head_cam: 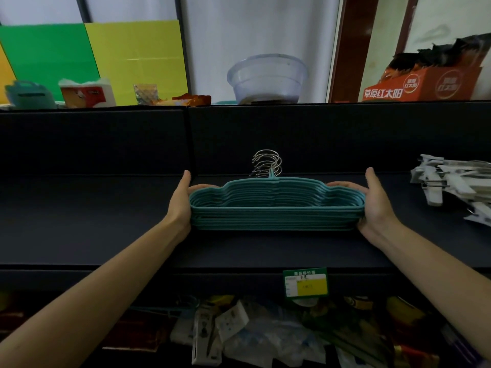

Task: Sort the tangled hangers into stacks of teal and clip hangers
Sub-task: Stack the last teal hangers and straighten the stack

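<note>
The head view looks down at a deep, dark matte shelf, where a neat stack of slim teal flocked hangers lies flat near the middle, its long lower bars facing the person. Its silvery wire hooks are bunched together and rise at the far side against the shelf's back wall. The left hand clasps the left end of the stack: the palm is against the rounded shoulder, the thumb points up and away, and the fingers wrap round onto the far edge. The right hand mirrors it at the right end, with the palm on the shoulder, the thumb raised and the fingers lying curled along the far top edge, so the stack is held between both palms. Both bare forearms reach in from the lower corners. Well apart to the right, at the picture's edge, a loose pile of white plastic clip hangers rests on the same shelf. A green and yellow price tag hangs from the shelf's front lip, below the stack, and blurred packaged goods fill the level beneath. On top of the back wall stand a clear plastic bowl, a patterned glass tumbler, a pack of tissues and, far right, a red-orange printed cardboard box. Behind them at the left lean green and yellow boards.
</note>
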`<state>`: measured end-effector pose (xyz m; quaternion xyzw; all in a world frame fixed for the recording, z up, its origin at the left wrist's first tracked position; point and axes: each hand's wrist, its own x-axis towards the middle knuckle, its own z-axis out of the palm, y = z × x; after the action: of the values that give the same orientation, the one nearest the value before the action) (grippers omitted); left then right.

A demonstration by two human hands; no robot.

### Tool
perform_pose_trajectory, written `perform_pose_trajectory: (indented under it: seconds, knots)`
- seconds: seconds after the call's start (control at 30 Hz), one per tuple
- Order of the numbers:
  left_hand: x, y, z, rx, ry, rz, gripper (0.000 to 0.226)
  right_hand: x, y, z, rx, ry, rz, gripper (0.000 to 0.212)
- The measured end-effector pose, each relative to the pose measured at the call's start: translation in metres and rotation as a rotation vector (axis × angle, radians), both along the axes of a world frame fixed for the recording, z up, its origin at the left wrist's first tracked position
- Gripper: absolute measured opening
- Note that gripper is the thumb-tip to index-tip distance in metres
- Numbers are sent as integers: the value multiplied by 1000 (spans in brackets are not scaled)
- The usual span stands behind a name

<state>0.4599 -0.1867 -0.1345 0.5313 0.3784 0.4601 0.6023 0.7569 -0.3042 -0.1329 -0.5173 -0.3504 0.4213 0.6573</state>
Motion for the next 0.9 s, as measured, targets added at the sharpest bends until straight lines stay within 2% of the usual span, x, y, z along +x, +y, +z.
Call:
perform_pose_trajectory:
  seconds: [0.1,0.3,0.57,0.9]
  knots:
    - [-2,-2,3,-31,32,34,55,-1,-1,-3,-15,-34,-117,74]
    - [-5,-9,-3,-6,-37,119,59,-8,-2,-10,-66,-16,-236,66]
    - [11,-13,0,-53,5,326,42,-25,3,-6,-132,38,-469,49]
    - [10,0,2,-59,11,355,39,-33,12,-4,-168,47,-549,58]
